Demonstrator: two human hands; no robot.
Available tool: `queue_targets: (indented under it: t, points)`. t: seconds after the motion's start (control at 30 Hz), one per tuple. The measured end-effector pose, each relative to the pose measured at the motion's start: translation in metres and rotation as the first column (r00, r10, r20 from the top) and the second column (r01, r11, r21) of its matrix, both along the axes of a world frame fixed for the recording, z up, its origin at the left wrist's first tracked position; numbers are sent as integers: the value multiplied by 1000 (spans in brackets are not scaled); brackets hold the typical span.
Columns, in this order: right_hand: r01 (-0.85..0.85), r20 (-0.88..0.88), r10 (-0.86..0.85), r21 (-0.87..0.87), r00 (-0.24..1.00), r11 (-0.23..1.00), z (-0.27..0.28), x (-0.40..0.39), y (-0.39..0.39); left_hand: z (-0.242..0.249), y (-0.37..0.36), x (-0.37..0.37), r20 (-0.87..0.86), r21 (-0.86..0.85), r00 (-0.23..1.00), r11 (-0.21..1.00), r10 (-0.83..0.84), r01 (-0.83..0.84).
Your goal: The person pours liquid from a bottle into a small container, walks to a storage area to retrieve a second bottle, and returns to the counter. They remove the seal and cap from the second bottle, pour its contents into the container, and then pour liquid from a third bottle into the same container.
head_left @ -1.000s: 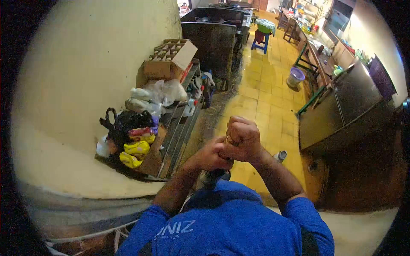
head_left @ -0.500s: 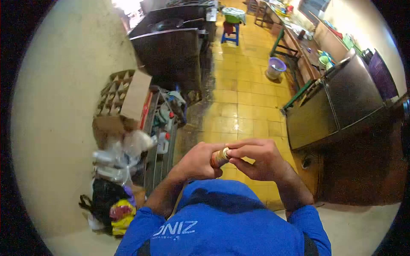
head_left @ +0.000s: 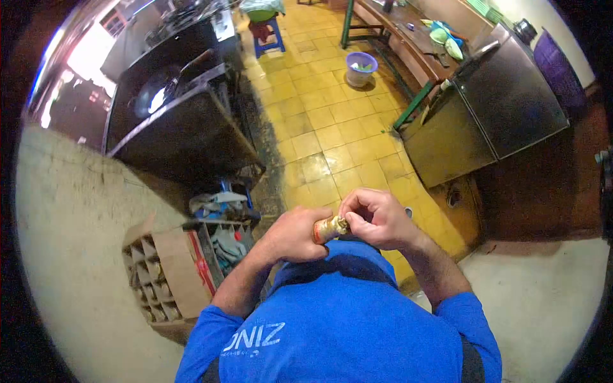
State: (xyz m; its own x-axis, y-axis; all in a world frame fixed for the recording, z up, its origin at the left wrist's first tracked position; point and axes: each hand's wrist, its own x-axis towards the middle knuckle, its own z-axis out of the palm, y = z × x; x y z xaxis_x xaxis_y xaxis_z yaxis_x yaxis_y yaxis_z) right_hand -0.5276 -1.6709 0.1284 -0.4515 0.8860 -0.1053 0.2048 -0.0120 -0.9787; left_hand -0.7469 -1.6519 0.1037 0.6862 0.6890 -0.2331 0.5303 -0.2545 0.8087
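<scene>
My left hand (head_left: 297, 235) is wrapped round a small bottle (head_left: 321, 231) with an orange-red label, its top tilted toward the right. Crinkled gold foil (head_left: 333, 226) covers the bottle's neck and top. The thumb and fingertips of my right hand (head_left: 377, 220) pinch at the foil on the very top. Most of the bottle's body is hidden inside my left palm. Both hands are just in front of my blue shirt, above the yellow tiled floor.
At the lower left is a divided cardboard box (head_left: 150, 287). A dark stove (head_left: 191, 121) with a wok stands beyond it. Ahead are a purple bucket (head_left: 361, 78) and a blue stool (head_left: 270, 39). On the right are a wooden table (head_left: 408, 38) and a refrigerator (head_left: 456, 140).
My view has turned left, bringing the stove closer. The bottle now shows more gold foil, and my right hand's fingers have curled into a tighter pinch at its top.
</scene>
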Motion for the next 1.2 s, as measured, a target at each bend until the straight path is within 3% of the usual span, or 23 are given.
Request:
queue_targets:
  t: [0.07, 0.13, 0.2, 0.27, 0.33, 0.37, 0.4, 0.47, 0.5, 0.53, 0.67, 0.77, 0.8, 0.87, 0.93, 1.0, 1.07, 1.13, 1.2]
  points:
    - [64, -78, -70, -77, 994, 995, -12, -1, 24, -12, 32, 2, 77, 19, 997, 999, -28, 26]
    - [100, -153, -122, -149, 981, 984, -26, 5, 52, -18, 68, 9, 85, -102, 992, 990, -93, 102]
    - [26, -283, -117, -306, 952, 952, -38, 16, 86, -28, 103, 18, 94, -134, 990, 985, -101, 113]
    - [29, -317, -140, -331, 938, 943, -44, 29, 119, -34, 142, 31, 128, -167, 981, 972, -146, 167]
    - [67, -360, -129, -180, 924, 981, -46, 41, 149, -29, 177, 44, 168, -182, 976, 969, -135, 165]
    - [12, -299, -24, -44, 954, 999, -49, 51, 173, -25, 197, 50, 71, -144, 986, 977, -149, 158]
    - [-22, -108, 37, 144, 993, 989, -42, 65, 193, -20, 218, 59, -22, -100, 986, 981, -166, 163]
    - [-217, 206, 134, 465, 969, 858, -33, 83, 242, -14, 254, 74, -121, -90, 977, 982, -176, 166]
    - [-250, 209, 163, 517, 964, 819, -27, 88, 260, -12, 270, 80, -100, -75, 978, 981, -185, 178]
    - [-345, 316, 201, 511, 927, 787, -26, 95, 277, -11, 288, 87, -79, -53, 978, 980, -193, 189]
    - [-417, 320, 279, 548, 905, 725, -20, 117, 333, 7, 341, 114, -225, -75, 941, 967, -253, 242]
    - [-255, 137, 216, 575, 967, 777, -27, 125, 363, 0, 380, 122, -161, -15, 951, 964, -264, 266]
    - [-256, 147, 210, 574, 967, 778, -31, 129, 375, 0, 397, 127, -152, -11, 951, 963, -269, 271]
    - [-122, 21, 126, 453, 992, 883, -37, 134, 401, 2, 429, 132, -171, -63, 952, 967, -254, 247]
    - [-83, 31, 77, 436, 997, 896, -37, 140, 438, 0, 472, 139, -124, -117, 948, 953, -294, 281]
    - [-99, 135, 22, 595, 991, 798, -48, 146, 489, -13, 521, 144, -39, -153, 955, 946, -295, 286]
    - [-93, 182, -14, 563, 983, 821, -38, 148, 538, -14, 572, 146, 17, -242, 959, 929, -284, 279]
    - [-107, 201, -27, 626, 979, 773, -33, 149, 587, -27, 621, 146, 67, -219, 954, 929, -291, 299]
    - [-164, 290, -50, 665, 956, 729, -21, 152, 627, -26, 669, 148, 108, -369, 929, 854, -353, 368]
